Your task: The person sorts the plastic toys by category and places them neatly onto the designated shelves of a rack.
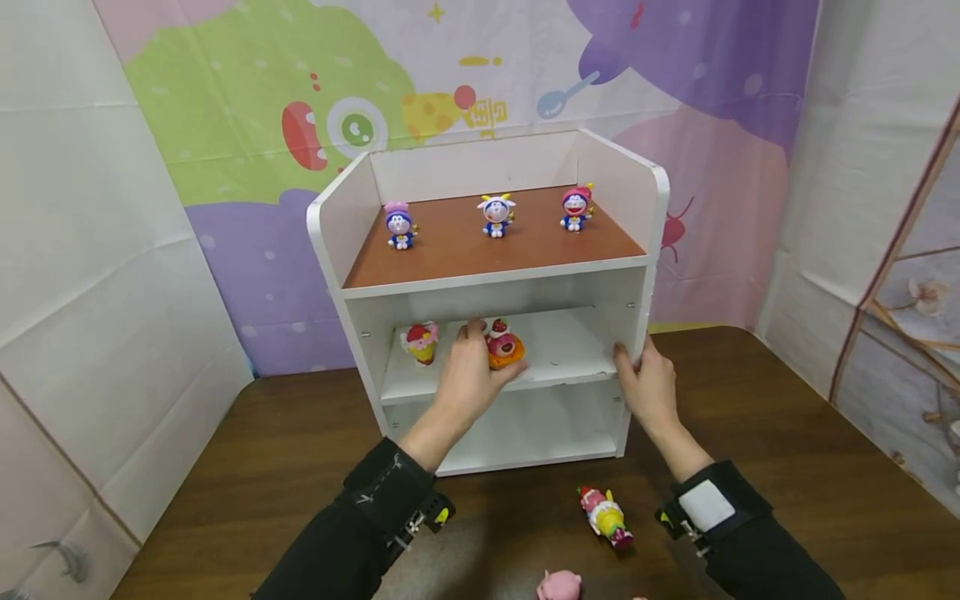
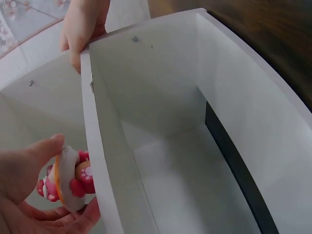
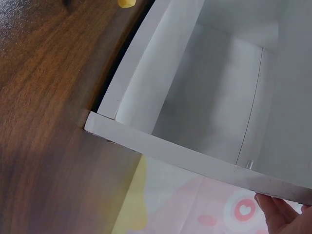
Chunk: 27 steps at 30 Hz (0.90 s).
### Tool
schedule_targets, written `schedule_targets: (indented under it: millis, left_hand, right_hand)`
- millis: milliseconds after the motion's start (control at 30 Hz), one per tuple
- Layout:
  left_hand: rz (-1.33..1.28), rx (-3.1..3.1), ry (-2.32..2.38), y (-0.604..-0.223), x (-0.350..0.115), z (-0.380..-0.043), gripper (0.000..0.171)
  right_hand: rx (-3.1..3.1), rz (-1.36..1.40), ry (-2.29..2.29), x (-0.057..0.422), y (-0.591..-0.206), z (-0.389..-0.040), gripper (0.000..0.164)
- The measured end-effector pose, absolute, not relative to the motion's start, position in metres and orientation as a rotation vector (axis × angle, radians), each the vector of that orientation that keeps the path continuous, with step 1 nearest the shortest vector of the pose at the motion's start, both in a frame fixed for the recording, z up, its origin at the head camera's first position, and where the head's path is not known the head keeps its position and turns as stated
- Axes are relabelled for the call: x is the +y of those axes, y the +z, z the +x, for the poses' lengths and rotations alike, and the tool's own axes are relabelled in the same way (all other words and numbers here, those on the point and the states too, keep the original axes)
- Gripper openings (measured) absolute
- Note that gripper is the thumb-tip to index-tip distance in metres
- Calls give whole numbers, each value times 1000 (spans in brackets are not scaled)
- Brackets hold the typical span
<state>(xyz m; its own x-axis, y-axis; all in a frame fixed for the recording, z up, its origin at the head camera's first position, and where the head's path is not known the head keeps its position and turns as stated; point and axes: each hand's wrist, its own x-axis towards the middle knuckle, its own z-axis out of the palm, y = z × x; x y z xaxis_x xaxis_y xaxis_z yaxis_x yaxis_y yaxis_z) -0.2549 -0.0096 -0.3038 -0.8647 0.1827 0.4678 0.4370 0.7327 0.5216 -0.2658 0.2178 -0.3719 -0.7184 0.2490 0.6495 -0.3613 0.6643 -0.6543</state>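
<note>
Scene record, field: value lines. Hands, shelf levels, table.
left hand: holds pink strawberry-topped figurine at middle shelf
right hand: grips right side of white shelf unit
top shelf: three blue-and-white figurines
middle shelf left: red-and-yellow cone-shaped figurine
brown wooden table: yellow-and-pink figurine, lying; pink rounded figure, cut off

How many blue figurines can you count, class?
3, all on the brown top shelf: the pink-hatted figurine at left, the white-hatted figurine in the middle, the red-hatted figurine at right.
</note>
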Motion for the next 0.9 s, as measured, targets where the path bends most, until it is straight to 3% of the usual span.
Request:
schedule_targets:
  millis: [367,900]
  left_hand:
    - [-511,-2477,-979,-299,-12,-257,50]
    - [-504,-2612,-1038,-292,-23,-277,56]
  right_hand:
    - [-2127,84,1052,218,-372,-266,31]
    - [-2117,85,1046,218,-374,-267,31]
